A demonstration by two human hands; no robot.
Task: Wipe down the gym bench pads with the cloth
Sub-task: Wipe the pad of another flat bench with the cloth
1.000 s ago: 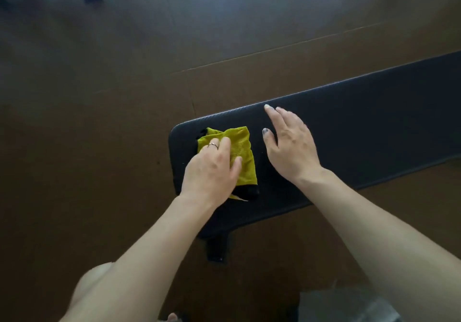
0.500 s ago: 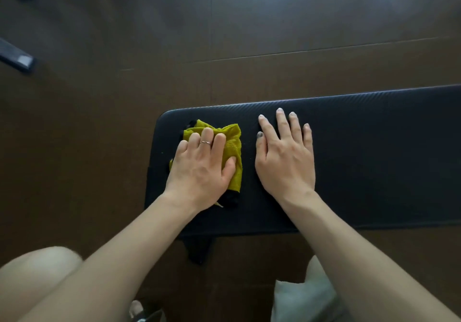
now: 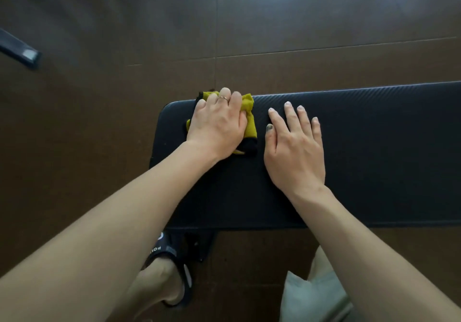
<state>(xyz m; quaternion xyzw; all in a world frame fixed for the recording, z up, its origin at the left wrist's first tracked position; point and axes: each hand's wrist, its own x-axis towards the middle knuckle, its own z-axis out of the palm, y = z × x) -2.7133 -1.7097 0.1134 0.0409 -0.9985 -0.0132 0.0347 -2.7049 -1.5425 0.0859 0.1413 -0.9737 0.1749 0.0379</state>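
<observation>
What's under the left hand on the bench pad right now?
A yellow cloth with black trim lies under the left hand, pressed flat on the bench pad near its far edge. The hand covers most of the cloth, so its middle and the pad beneath are hidden.

Black textured pad (image 3: pixel 361 152), flat, running rightward out of view. Yellow-green cloth (image 3: pixel 250 119) with black trim, bunched at the pad's far left corner, overhanging the far edge.
</observation>
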